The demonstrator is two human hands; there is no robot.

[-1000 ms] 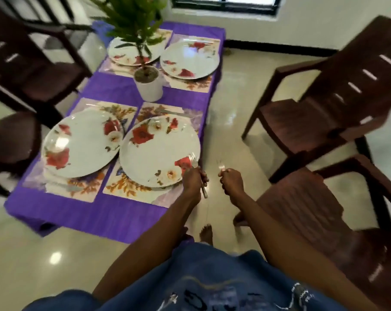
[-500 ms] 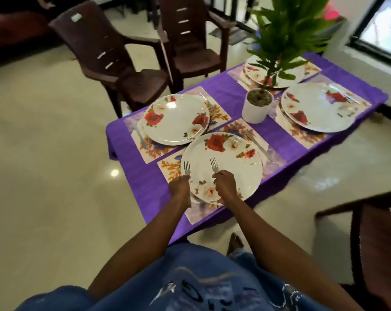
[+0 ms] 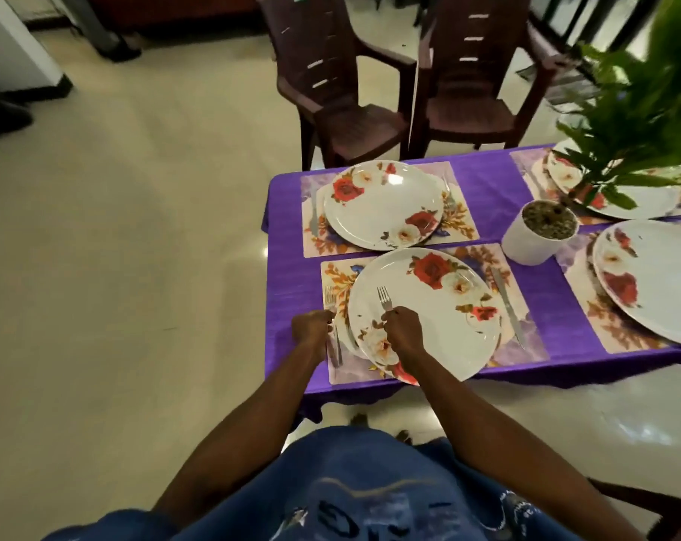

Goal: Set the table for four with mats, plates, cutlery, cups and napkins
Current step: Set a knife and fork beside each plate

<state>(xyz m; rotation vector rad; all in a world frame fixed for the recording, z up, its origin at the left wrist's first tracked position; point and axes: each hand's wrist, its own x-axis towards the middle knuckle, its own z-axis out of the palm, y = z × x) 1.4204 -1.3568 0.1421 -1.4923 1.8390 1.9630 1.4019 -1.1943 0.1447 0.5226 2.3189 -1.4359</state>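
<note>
A low table with a purple cloth (image 3: 483, 197) carries floral mats, each with a white flowered plate. My left hand (image 3: 311, 329) grips a fork (image 3: 330, 302) over the left strip of the near mat (image 3: 337, 275), beside the near plate (image 3: 440, 318). My right hand (image 3: 403, 333) grips a second fork (image 3: 385, 298), held above that plate. A knife (image 3: 507, 306) lies on the mat to the plate's right. The far plate (image 3: 384, 205) has a knife (image 3: 314, 212) at its left and a fork (image 3: 448, 189) at its right.
A white pot with a green plant (image 3: 540, 236) stands mid-table. Two more plates (image 3: 659, 283) on mats lie to the right. Two brown plastic chairs (image 3: 339, 99) stand beyond the table, and another chair's arm (image 3: 651, 501) shows at bottom right. Glossy floor lies to the left.
I have moved around the table's corner, so the view has swung. Both hands, each still holding a fork, went from beside the table to over the near setting; the left fork came down by the mat.
</note>
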